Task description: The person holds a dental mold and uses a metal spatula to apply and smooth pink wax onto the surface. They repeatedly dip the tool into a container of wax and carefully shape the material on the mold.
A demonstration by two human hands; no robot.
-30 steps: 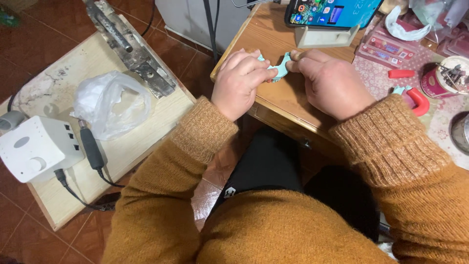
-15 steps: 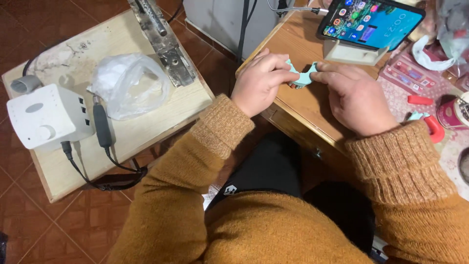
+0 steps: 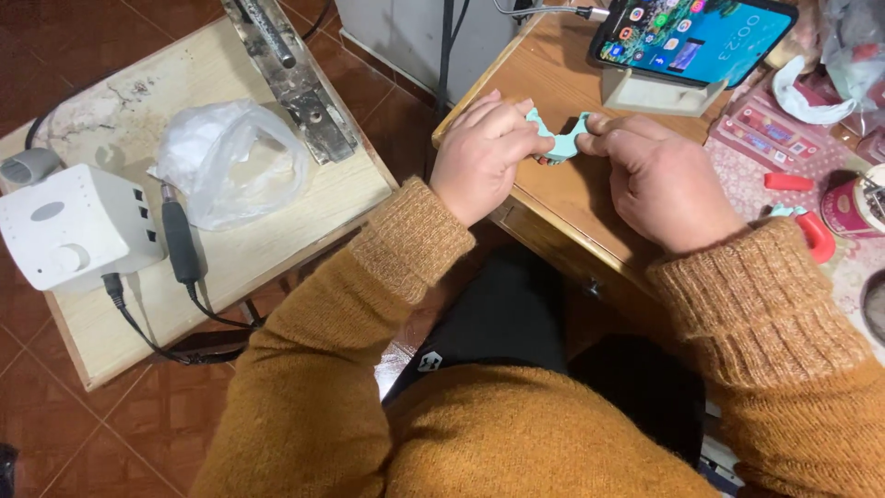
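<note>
- The left hand [image 3: 481,157] pinches one end of a small curved mint-green piece [image 3: 559,140], fingers closed on it, just above the middle of the frame.
- The right hand [image 3: 656,184] grips the other end of the same piece between thumb and forefinger; both hands rest on the wooden desk [image 3: 544,83] in the upper middle.
- Both sleeves are mustard-coloured knit.
- Just beyond the hands, at the top right, a smartphone [image 3: 693,39] with a lit screen leans in a pale stand [image 3: 656,96].
- At the right edge lie a red-handled tool [image 3: 817,236] and a small red bar [image 3: 788,182] on a patterned cloth.
- On a low wooden side table [image 3: 304,217] at the left sit a white control box [image 3: 69,226], a black handpiece [image 3: 180,242] on a cable, a crumpled clear plastic bag [image 3: 230,161] and a worn metal bar [image 3: 293,74].
</note>
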